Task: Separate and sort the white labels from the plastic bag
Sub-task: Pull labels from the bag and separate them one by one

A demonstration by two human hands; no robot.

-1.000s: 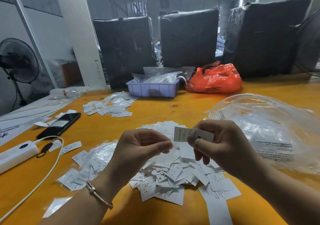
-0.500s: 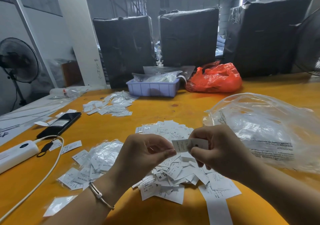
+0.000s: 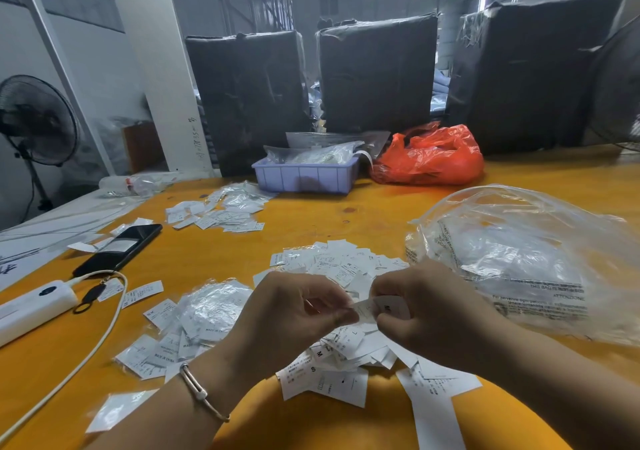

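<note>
A red bag (image 3: 429, 157) sits beside a lavender bin (image 3: 304, 176); phone (image 3: 119, 249) left.

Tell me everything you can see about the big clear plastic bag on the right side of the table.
The clear plastic bag is large, thin and crinkled, puffed up rather than flat, lying on the orange table just beyond the right hand. Black warning text is printed along its near side and left edge. Whether any labels remain inside cannot be told through the glare. Neither hand appears to touch it.
</note>
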